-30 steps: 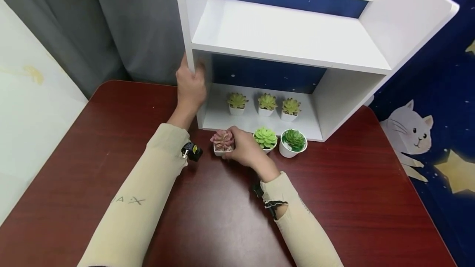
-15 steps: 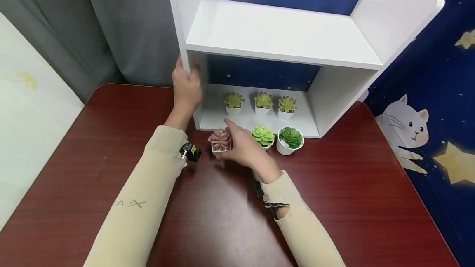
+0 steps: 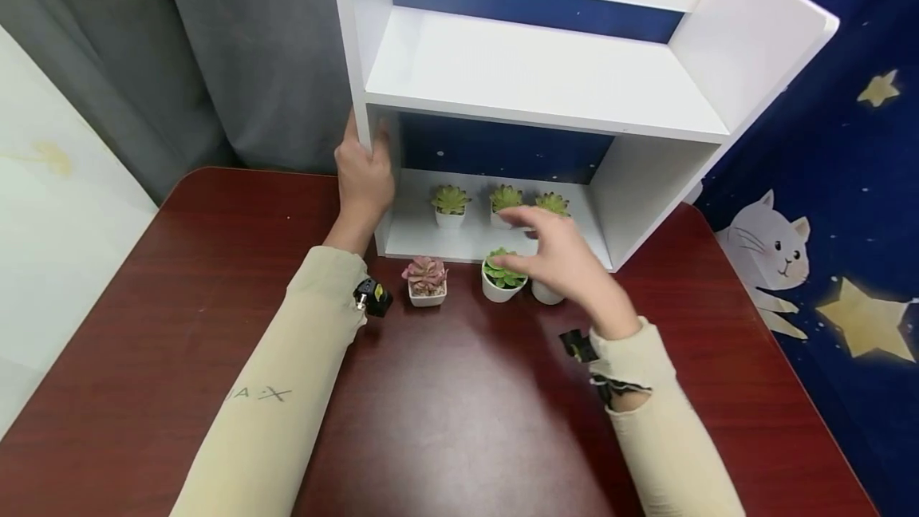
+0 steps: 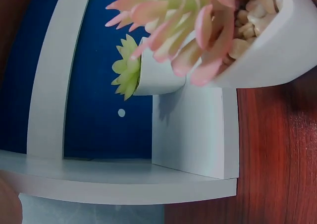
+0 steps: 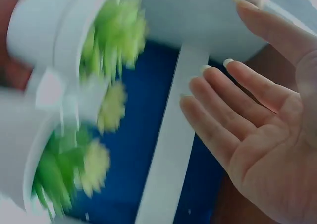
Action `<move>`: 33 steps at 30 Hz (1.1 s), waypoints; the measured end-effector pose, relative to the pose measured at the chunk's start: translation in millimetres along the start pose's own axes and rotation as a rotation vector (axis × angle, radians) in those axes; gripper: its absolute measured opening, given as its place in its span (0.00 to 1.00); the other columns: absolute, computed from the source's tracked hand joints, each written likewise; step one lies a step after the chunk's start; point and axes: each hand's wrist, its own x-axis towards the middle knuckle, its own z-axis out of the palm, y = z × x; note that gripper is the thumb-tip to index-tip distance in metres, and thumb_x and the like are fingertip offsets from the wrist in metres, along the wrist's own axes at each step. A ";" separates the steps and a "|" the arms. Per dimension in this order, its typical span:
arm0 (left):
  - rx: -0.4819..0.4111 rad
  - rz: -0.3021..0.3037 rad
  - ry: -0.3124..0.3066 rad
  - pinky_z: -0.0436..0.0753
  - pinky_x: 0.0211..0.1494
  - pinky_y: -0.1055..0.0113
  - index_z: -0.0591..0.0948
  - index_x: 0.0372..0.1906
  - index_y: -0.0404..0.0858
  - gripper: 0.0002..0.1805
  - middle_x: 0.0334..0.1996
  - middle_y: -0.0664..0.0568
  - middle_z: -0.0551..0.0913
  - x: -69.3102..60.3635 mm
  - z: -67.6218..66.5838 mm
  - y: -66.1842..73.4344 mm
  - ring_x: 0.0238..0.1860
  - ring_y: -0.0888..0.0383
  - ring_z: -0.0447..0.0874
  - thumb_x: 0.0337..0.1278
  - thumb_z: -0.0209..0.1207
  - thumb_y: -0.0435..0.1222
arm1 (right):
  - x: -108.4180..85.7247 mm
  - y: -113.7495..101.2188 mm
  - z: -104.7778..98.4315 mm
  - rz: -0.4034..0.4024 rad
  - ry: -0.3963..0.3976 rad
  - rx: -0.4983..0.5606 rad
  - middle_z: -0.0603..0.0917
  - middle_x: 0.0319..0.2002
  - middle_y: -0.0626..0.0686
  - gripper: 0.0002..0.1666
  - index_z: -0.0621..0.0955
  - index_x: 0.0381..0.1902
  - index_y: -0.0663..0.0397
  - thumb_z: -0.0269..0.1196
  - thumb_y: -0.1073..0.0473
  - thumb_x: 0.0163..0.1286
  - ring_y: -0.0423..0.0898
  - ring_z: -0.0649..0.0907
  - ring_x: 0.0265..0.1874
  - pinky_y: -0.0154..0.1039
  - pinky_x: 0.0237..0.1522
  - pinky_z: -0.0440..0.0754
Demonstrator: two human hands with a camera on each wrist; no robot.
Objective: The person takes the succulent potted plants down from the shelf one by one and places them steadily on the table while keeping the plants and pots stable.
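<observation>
With my left hand point(image 3: 364, 178) I grip the left side panel of a white shelf unit point(image 3: 546, 70), thumb on the inner face. A pink succulent point(image 3: 426, 278) in a square white pot stands on the table before the shelf; it looms close in the left wrist view. My right hand point(image 3: 563, 250) hovers with fingers extended and thumb apart, holding nothing. Below it are a light green succulent point(image 3: 500, 286) in a round white pot and another round white pot point(image 3: 547, 294), its plant hidden by the hand in the head view.
On the bottom shelf board stand a left point(image 3: 451, 206), a middle point(image 3: 506, 198) and a right yellow-green succulent point(image 3: 553, 202), the latter partly covered by my hand. A grey curtain point(image 3: 273, 46) hangs behind the brown table point(image 3: 215, 262). A starry blue wall covering point(image 3: 861, 174) is at the right.
My right hand has let go of the pink succulent and moved right and upward, over the round pots. The pink succulent stays on the table. My left hand keeps its grip on the shelf.
</observation>
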 end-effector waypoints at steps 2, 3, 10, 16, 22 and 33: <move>-0.003 0.003 0.004 0.74 0.70 0.59 0.69 0.73 0.41 0.25 0.64 0.41 0.81 0.6 0.7 0.1 0.67 0.57 0.77 0.78 0.49 0.42 | 3.0 9.8 -13.4 0.021 0.020 -0.023 0.83 0.62 0.56 0.37 0.77 0.66 0.54 0.75 0.51 0.61 0.57 0.82 0.59 0.55 0.62 0.77; -0.005 0.007 0.004 0.74 0.70 0.59 0.69 0.73 0.41 0.25 0.64 0.41 0.81 1.2 0.9 0.1 0.67 0.58 0.77 0.78 0.49 0.42 | 5.6 15.0 -19.1 0.039 0.030 -0.019 0.83 0.61 0.57 0.37 0.78 0.65 0.54 0.75 0.52 0.60 0.58 0.82 0.58 0.55 0.61 0.78; -0.008 0.017 0.008 0.73 0.71 0.62 0.68 0.74 0.42 0.26 0.65 0.43 0.80 5.4 3.8 -1.1 0.68 0.60 0.76 0.78 0.49 0.44 | 33.6 58.7 -39.6 0.191 0.039 -0.003 0.82 0.62 0.62 0.35 0.78 0.64 0.55 0.75 0.51 0.60 0.61 0.82 0.60 0.56 0.60 0.79; 0.003 0.016 0.019 0.72 0.72 0.64 0.68 0.75 0.44 0.26 0.65 0.44 0.80 4.8 2.0 -3.4 0.68 0.62 0.75 0.78 0.48 0.46 | 51.3 89.1 -47.9 0.272 -0.043 -0.067 0.74 0.68 0.67 0.48 0.69 0.72 0.60 0.75 0.50 0.59 0.64 0.73 0.68 0.59 0.66 0.72; 0.006 0.029 0.031 0.73 0.71 0.61 0.69 0.73 0.42 0.26 0.64 0.42 0.81 5.4 1.1 -2.6 0.68 0.58 0.76 0.78 0.48 0.45 | 63.2 110.7 -43.4 0.280 -0.113 -0.056 0.70 0.71 0.70 0.54 0.63 0.75 0.64 0.76 0.52 0.57 0.67 0.73 0.68 0.59 0.66 0.72; -0.002 0.030 0.036 0.72 0.72 0.64 0.69 0.72 0.39 0.25 0.65 0.43 0.80 4.6 2.5 -1.3 0.68 0.61 0.76 0.78 0.49 0.42 | 73.4 137.6 -15.8 0.178 -0.169 -0.096 0.71 0.70 0.68 0.53 0.66 0.73 0.63 0.78 0.54 0.55 0.64 0.72 0.69 0.58 0.71 0.67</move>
